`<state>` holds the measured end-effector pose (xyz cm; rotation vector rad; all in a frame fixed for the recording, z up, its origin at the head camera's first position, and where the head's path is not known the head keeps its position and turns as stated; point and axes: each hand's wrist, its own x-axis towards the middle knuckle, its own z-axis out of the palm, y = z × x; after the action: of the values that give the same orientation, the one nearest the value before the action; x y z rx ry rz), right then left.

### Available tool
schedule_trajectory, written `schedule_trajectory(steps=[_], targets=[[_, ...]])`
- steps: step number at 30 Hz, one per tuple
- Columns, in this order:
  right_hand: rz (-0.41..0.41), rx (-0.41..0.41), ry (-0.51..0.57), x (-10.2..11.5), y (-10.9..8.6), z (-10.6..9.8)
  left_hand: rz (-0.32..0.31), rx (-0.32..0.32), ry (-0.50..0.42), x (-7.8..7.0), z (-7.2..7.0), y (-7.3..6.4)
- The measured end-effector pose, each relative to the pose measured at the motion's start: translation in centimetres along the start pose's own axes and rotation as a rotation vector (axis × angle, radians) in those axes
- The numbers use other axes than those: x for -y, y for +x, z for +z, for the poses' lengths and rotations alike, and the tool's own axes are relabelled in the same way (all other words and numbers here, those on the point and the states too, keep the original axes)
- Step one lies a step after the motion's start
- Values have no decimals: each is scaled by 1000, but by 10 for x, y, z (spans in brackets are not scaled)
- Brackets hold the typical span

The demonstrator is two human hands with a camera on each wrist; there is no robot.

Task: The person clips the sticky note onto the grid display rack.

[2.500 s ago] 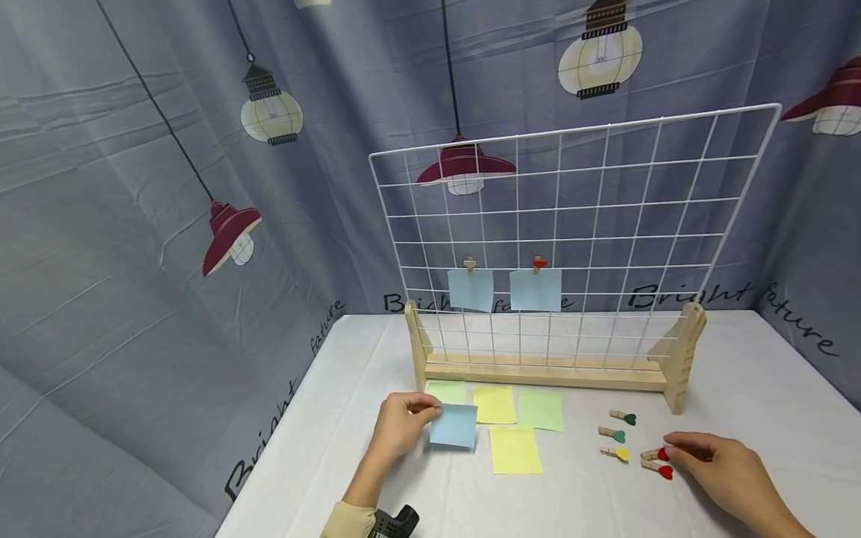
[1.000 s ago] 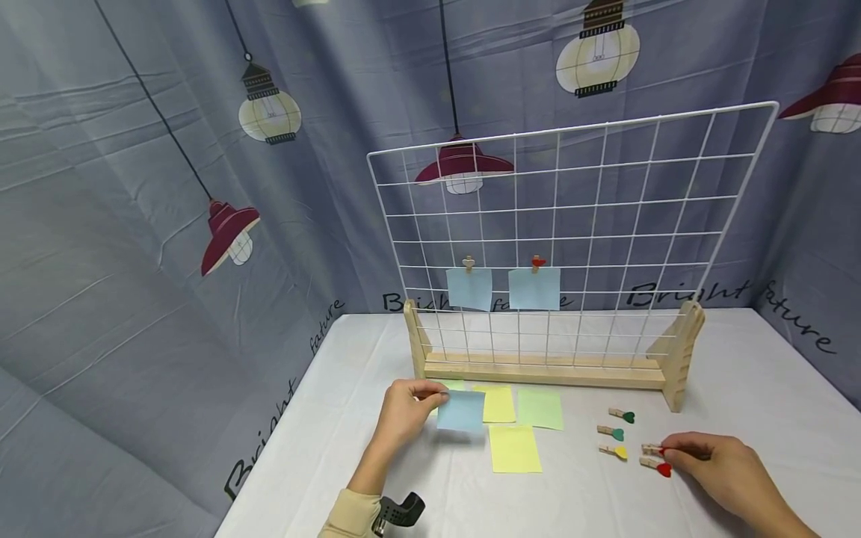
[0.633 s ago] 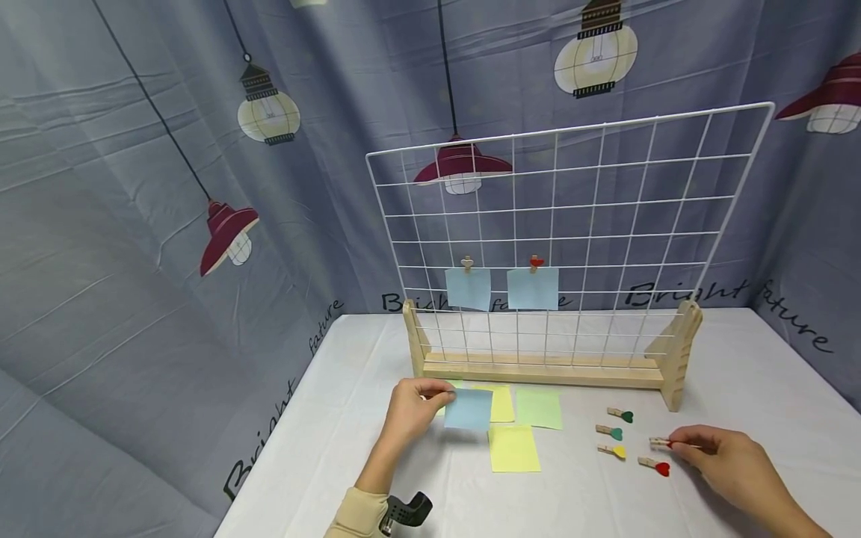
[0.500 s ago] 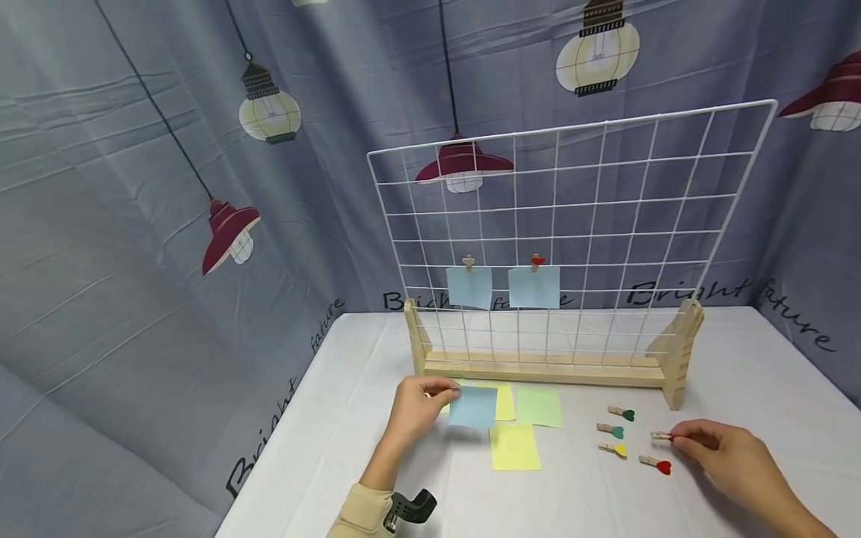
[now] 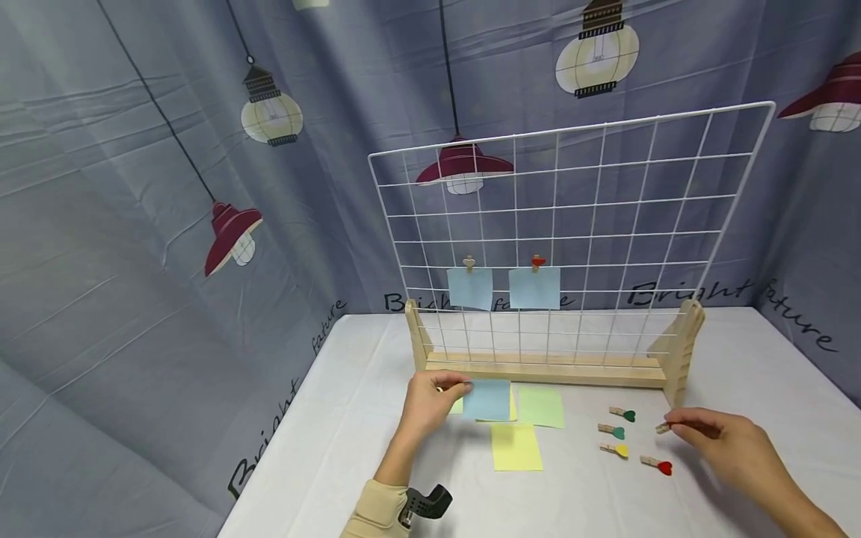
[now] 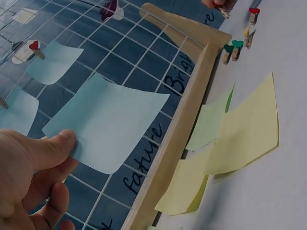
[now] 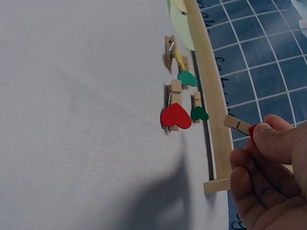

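Note:
My left hand [image 5: 427, 403] pinches a blue sticky note [image 5: 487, 400] by its left edge, above the yellow and green notes on the table. In the left wrist view that blue note [image 6: 108, 122] sits between thumb and fingers. My right hand [image 5: 729, 448] pinches a small wooden clothespin [image 7: 237, 124] at its red heart end, the heart mostly covered by the thumb. Below it on the table lies another red-heart clothespin [image 5: 655, 465]. Two blue notes [image 5: 470, 288] hang from the white wire grid [image 5: 592, 202], one under a white-heart clothespin [image 5: 468, 263], one under a red-heart one [image 5: 537, 262].
The grid stands in a wooden base [image 5: 545, 369] at the back of the white table [image 5: 578, 508]. A yellow note [image 5: 516, 448] and a green note [image 5: 541, 407] lie before it. Dark green [image 5: 622, 414], teal [image 5: 611, 431] and yellow [image 5: 614, 450] heart clothespins lie to the right.
My left hand has lifted the blue note and carried it rightward and toward the grid. My right hand has raised a red-heart clothespin away from the one beside it.

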<state>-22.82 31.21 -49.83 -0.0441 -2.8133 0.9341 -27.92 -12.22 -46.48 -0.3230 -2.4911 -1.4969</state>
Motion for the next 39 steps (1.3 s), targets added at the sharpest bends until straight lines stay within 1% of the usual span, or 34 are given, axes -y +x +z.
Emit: schedule_trajectory(steps=[4,10,13,17,19,25,29,32,36,39], targets=[[-13,-1,-8,1,0,-3,13,10,-3,-3,5,2],[7,47,-17,3,3,-8,38,26,-20,-8,13,5],[-6,56,-15,5,4,-10,48,28,-31,-10,18,6],[-41,58,-17,10,5,-12,39,21,-46,-14,25,9],[-41,72,-13,13,6,-13,31,19,-53,-16,28,10],[-46,117,-14,21,9,-18,21,47,-77,-23,41,15],[-61,122,-16,25,11,-20,6,64,-84,-28,47,17],[-64,118,-13,28,13,-21,6,68,-72,-32,50,19],[-74,98,-16,31,14,-24,27,67,-55,-37,53,23],[-74,94,-14,33,15,-26,44,67,-59,-40,55,26]])
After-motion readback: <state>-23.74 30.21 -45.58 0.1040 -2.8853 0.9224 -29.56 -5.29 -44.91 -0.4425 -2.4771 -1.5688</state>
